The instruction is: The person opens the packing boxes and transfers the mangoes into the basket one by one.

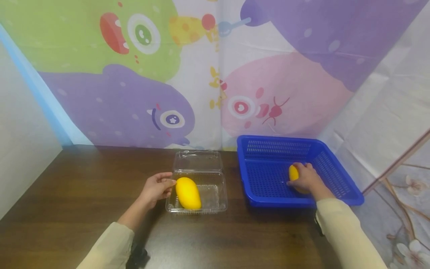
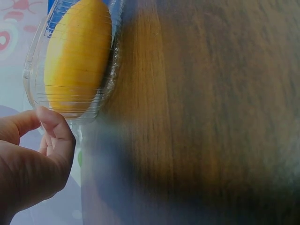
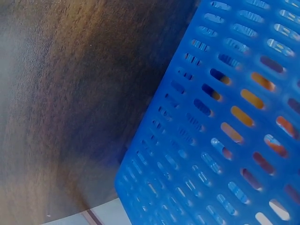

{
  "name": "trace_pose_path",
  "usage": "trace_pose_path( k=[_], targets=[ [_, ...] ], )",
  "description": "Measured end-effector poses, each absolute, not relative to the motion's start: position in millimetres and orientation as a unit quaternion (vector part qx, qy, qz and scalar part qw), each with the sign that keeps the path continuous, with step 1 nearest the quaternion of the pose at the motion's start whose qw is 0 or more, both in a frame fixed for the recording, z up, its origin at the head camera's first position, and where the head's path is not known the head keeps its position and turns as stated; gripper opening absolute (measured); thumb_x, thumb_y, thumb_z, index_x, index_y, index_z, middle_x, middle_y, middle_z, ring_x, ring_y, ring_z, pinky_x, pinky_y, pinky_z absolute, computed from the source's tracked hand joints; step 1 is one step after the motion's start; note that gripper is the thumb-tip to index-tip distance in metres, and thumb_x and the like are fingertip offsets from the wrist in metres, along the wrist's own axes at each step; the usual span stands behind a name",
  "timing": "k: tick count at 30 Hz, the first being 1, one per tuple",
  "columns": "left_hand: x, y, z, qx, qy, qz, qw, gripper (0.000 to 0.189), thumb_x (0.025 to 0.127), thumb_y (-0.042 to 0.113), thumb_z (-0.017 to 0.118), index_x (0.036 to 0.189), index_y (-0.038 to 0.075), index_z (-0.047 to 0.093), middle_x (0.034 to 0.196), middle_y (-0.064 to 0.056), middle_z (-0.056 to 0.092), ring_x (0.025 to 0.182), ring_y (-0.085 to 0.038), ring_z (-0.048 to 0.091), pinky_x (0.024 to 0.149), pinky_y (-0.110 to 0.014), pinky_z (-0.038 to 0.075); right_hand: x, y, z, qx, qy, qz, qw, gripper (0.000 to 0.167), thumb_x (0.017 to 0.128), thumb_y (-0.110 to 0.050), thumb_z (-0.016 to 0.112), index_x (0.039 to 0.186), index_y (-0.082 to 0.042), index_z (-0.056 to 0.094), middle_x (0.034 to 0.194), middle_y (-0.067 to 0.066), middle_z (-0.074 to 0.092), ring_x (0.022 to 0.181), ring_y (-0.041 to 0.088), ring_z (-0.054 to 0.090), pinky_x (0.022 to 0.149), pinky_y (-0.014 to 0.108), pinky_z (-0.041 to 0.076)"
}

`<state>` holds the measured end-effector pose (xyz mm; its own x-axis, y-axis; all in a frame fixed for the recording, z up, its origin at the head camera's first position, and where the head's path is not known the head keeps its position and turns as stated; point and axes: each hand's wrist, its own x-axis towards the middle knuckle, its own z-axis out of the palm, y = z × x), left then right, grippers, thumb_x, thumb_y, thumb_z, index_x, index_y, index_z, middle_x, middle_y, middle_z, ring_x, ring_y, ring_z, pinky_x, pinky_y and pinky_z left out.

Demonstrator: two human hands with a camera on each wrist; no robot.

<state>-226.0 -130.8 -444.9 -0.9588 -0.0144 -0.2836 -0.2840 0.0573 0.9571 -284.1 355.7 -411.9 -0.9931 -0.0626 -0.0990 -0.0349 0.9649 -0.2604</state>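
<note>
A clear plastic clamshell box (image 1: 215, 194) lies on the table with its lid folded back, one yellow mango (image 1: 188, 193) inside it. My left hand (image 1: 157, 189) pinches the box's left rim between thumb and fingers. In the left wrist view the mango (image 2: 79, 56) shows through the clear wall, above the fingertips. On the right, my right hand (image 1: 306, 178) reaches into a blue plastic basket (image 1: 258, 203) and grips a second mango (image 1: 293, 173), partly hidden by the fingers. The right wrist view shows the basket's slotted wall (image 3: 183, 136), with yellow behind some slots.
The dark wooden table (image 1: 100, 179) runs up to a cartoon-printed cloth (image 1: 208, 112) at the back. A pale wall (image 1: 27, 112) bounds the left side, and a flower-patterned sheet (image 1: 396, 209) stands close beside the basket on the right.
</note>
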Motion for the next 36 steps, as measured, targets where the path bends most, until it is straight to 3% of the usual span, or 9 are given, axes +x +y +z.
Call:
trace_pose_path(
  k=[16, 36],
  targets=[
    [-227.2, -130.3, -449.1, -0.104, 0.715, 0.685, 0.097, 0.047, 0.089, 0.008, 0.06, 0.131, -0.004, 0.043, 0.09, -0.003, 0.06, 0.065, -0.011, 0.054, 0.058, -0.02, 0.052, -284.7, 356.1, -409.8, -0.039, 0.993, -0.109, 0.009, 0.062, 0.088, -0.036, 0.057, 0.131, 0.005, 0.043, 0.126, 0.037, 0.041, 0.112, 0.052, 0.044, 0.089, 0.065, 0.04],
    [-225.5, -129.1, -445.4, -0.1, 0.715, 0.685, 0.095, 0.047, 0.09, 0.007, 0.059, 0.132, -0.005, 0.042, 0.091, -0.004, 0.06, 0.064, -0.01, 0.053, 0.057, -0.019, 0.051, -277.9, 344.5, -390.3, -0.055, 0.974, -0.198, -0.097, 0.048, 0.085, -0.026, 0.062, 0.121, 0.005, 0.055, 0.115, 0.033, 0.056, 0.105, 0.046, 0.052, 0.089, 0.056, 0.043]
  ],
)
